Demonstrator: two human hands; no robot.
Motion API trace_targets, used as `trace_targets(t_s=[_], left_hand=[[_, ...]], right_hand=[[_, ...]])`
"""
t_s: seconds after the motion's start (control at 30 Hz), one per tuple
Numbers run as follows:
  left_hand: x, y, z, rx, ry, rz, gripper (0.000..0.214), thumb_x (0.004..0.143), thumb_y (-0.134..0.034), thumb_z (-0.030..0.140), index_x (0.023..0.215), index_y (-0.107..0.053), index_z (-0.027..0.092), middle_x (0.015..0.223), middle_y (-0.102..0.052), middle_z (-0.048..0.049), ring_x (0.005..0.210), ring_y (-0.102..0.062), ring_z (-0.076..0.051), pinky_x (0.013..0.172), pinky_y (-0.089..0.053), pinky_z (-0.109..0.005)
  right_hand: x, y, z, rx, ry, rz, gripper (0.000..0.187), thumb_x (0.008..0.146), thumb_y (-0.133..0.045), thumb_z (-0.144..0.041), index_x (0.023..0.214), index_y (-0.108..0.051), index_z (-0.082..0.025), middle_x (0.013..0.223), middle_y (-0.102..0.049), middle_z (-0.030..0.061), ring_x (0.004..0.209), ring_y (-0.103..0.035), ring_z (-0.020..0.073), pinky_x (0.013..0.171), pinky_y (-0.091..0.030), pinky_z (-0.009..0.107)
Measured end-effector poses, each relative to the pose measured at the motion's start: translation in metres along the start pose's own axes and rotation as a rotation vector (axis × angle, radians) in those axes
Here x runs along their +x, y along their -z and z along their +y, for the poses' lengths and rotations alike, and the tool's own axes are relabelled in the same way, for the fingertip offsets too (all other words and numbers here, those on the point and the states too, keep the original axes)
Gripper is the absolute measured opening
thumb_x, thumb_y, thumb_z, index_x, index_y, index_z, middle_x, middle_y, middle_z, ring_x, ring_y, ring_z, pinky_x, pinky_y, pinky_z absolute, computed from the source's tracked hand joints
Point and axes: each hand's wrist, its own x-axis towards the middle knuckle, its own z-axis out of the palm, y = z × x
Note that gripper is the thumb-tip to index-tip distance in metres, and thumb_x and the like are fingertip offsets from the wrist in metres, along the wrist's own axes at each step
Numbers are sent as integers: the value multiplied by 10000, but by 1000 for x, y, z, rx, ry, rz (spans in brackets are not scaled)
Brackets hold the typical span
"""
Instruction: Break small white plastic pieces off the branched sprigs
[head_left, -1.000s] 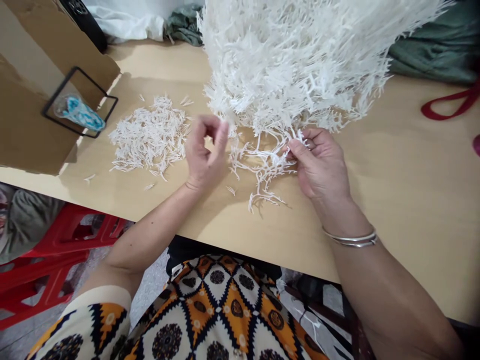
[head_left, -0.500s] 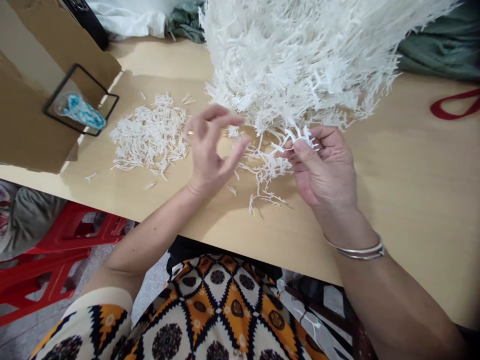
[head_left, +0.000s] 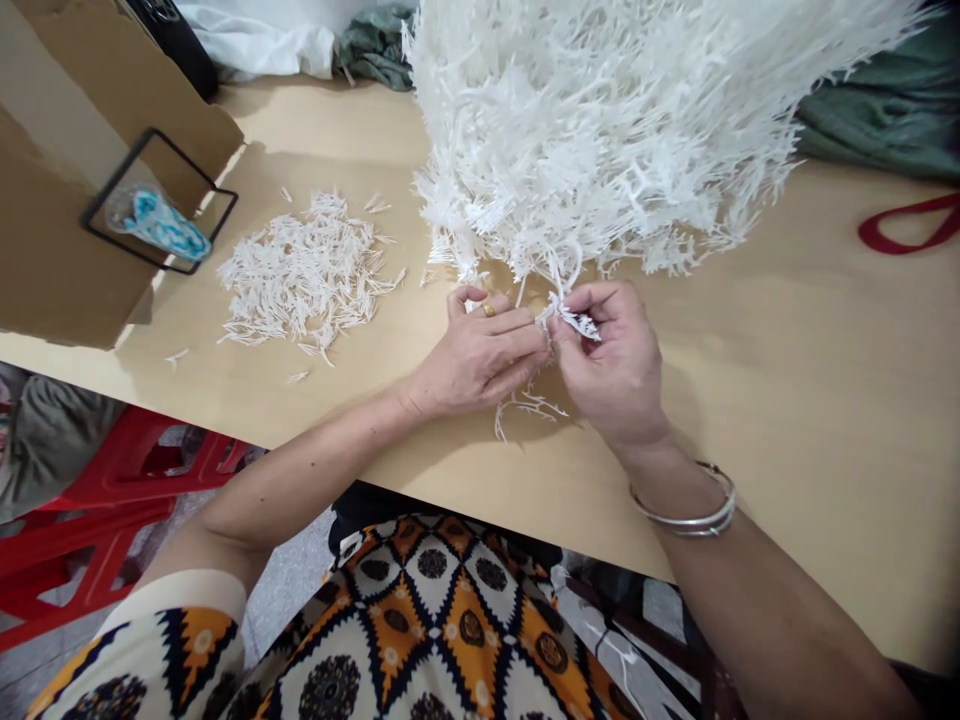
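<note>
Between the thumb and fingers of my right hand (head_left: 615,365) is a white branching plastic sprig (head_left: 576,318). My left hand (head_left: 491,350) is closed beside it, its fingertips pressed at the sprig's left end; what they pinch is mostly hidden. Loose white branched stems (head_left: 534,404) lie on the table under both hands. Just beyond the hands rises a large heap of white branching plastic pieces (head_left: 600,140). Left of my left hand lies a low pile of small white snipped-looking pieces (head_left: 304,275).
A cardboard box (head_left: 97,180) stands at the left, with a black wire frame (head_left: 154,135) and a blue-and-white item (head_left: 166,228) against it. A red loop (head_left: 904,240) lies at the far right. Dark green cloth (head_left: 885,115) is behind. Red stools (head_left: 142,460) stand below left.
My left hand has moved right and closed its fingers at the sprig. My right hand has shifted slightly left and down with the sprig. A few small pieces now lie at the small pile's right edge.
</note>
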Motion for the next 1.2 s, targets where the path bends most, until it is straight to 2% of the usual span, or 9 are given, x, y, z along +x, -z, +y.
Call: trace_targets(t_s=[0.13,0.27,0.33,0.5,0.6,0.7,0.93,1.07,1.2], left_hand=[[-2,0,7,-86,-40,14,337,1157,-452,385,925,-650,242,910,-730,7,948,-637,-193,1056,-297,-447],[-3,-2,16,-133,-189,57,265,1139,-492,366,951,-640,253,899,-747,47,895,-641,-166,1093,-298,-451],[-3,0,5,-135,-69,227,283,1116,-488,390,896,-604,254,819,-687,46,815,-609,-161,1070,-341,-461],[-10,27,-71,64,478,1010,311,1071,-524,521,869,-463,294,858,-525,-21,844,-487,-226,870,-424,-468],[-15,42,-97,326,571,1198,286,1070,-577,574,1016,-512,301,1095,-576,-61,1107,-484,-259,1017,-417,-529],[-13,38,-78,317,467,1075,330,1100,-520,612,1078,-557,285,1163,-592,-78,1201,-507,-268,1076,-411,-544],[-1,10,4,-3,281,273,492,1145,-410,644,1072,-694,248,1098,-767,-30,1067,-685,-207,1124,-338,-482],[-3,8,3,-194,263,140,581,1105,-403,755,1131,-672,240,1025,-770,-3,960,-693,-164,1083,-340,-430],[-3,5,-5,-269,268,164,543,1063,-528,756,1047,-671,232,932,-746,15,889,-677,-150,1038,-376,-415]], right_hand=[[9,2,13,-134,100,7,165,937,-645,-163,1035,-613,-292,973,-626,18,899,-612,215,903,-517,421],[27,25,37,-178,35,170,237,846,-738,-144,975,-598,-286,942,-614,4,855,-599,200,886,-523,403],[29,32,40,-141,13,174,271,851,-790,-196,1001,-587,-295,947,-610,2,837,-600,197,856,-530,401],[15,26,19,-108,67,3,339,845,-767,-178,1096,-583,-311,1030,-601,27,884,-607,209,788,-548,392],[5,20,7,-48,36,-74,321,873,-707,-169,1126,-573,-315,1018,-573,23,844,-586,192,690,-524,356],[0,18,8,24,21,-93,268,935,-658,-197,1156,-577,-326,992,-581,19,807,-608,182,671,-542,349],[-6,12,0,-124,236,-191,382,1009,-618,-213,1371,-562,-323,1088,-650,60,934,-702,235,785,-653,422],[-7,8,-16,-318,463,-164,482,969,-642,-152,1426,-642,-305,1289,-643,118,1192,-692,302,1005,-660,517],[-8,7,-21,-360,573,-202,647,934,-574,-47,1512,-649,-328,1290,-685,108,1167,-713,282,994,-671,490]])
